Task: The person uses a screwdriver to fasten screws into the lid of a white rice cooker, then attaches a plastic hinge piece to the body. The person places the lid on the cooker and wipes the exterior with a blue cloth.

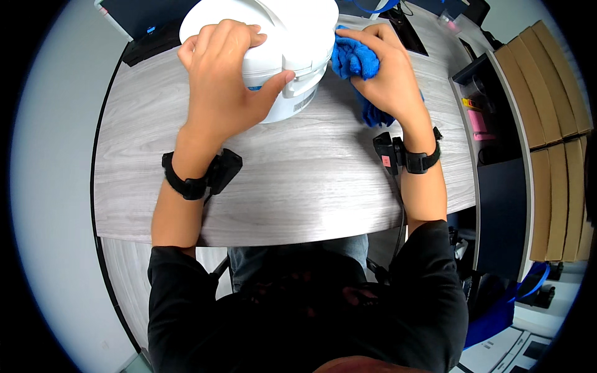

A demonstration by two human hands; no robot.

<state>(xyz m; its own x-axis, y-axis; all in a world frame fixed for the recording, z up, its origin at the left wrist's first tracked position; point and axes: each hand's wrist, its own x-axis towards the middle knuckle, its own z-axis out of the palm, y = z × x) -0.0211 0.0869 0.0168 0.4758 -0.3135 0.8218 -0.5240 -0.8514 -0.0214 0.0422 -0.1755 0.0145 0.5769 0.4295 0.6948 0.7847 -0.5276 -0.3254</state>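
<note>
The white rice cooker (292,56) stands on the grey wooden table (298,180), near the far edge, and everything else is placed here relative to it. The left hand (224,74) lies over its near-left side, fingers spread on the closed lid and the thumb pressed against the front of the body; the hand is curled around the cooker, not fully closed. The right hand (388,78) is at the right side of the cooker and is closed on a blue cloth (356,59), bunched and pressed against the white wall. Part of the cloth hangs down onto the table under the wrist.

What could go wrong, as a judgement: the cooker is close to the far edge, so a strong push from the cloth side may slide it toward the dark objects (149,40) behind it, if the left hand loosens. The thumb sits just beside the front latch (its exact state cannot be seen), and pressure there may pop the lid. The hanging tail of the cloth may also drag along the table.

Count: one cooker, one blue cloth, two hands, and two black wrist bands, one on the left wrist (199,177) and one on the right wrist (407,155). To the right of the cooker, past the table edge, stand brown cardboard boxes (553,130); at least four show, and their exact number is hard to tell.
</note>
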